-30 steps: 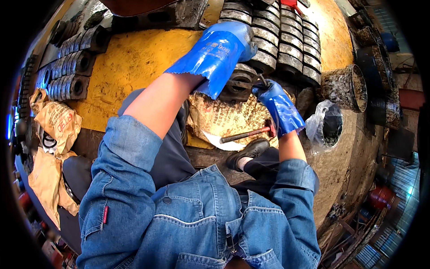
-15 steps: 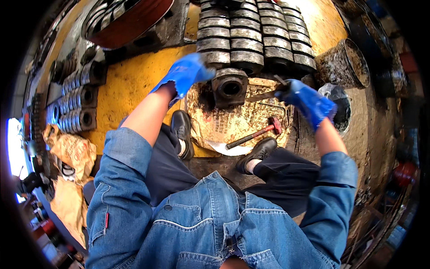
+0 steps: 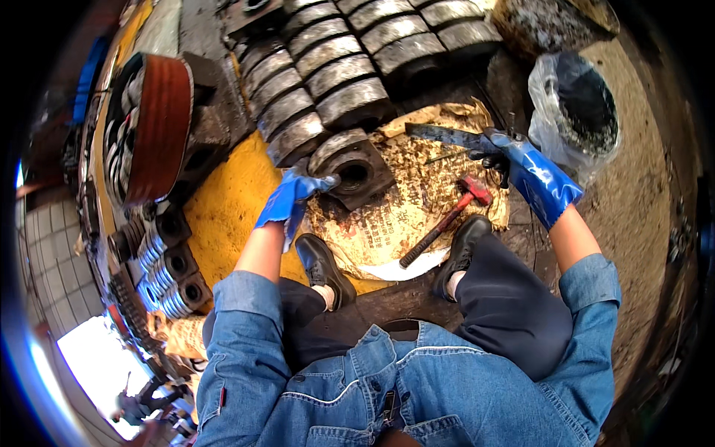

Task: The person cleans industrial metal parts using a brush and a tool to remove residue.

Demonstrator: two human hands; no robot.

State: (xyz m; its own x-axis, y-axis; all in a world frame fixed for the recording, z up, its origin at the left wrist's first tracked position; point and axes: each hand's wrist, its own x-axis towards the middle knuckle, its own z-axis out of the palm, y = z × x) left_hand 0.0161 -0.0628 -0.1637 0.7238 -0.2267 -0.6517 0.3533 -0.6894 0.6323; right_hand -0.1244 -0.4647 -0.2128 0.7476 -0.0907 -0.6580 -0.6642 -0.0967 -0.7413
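Observation:
A dark metal block (image 3: 375, 170) with a curved top and a round bore lies on the stained paper sack (image 3: 387, 231) in front of me. My left hand (image 3: 298, 192), in a blue rubber glove, grips the block's left side, its thumb near the bore. Away to the right, my gloved right hand (image 3: 514, 156) is closed round a flat, dark blade-like tool (image 3: 447, 135). The blade points left across the sack, apart from the block. A hammer (image 3: 452, 216) with a red head and dark handle lies on the sack between my shoes.
Rows of similar curved metal blocks (image 3: 350, 82) stand just beyond. At right is a plastic-lined bucket (image 3: 577, 112) with dark contents, near a dirty container (image 3: 544, 26). A reddish-brown drum (image 3: 156, 134) holding metal parts and more bored blocks (image 3: 175, 264) are at left.
My left hand has come down from above onto the left side of the block. The blade in my right hand now lies farther from the block. The whole view has turned and shifted.

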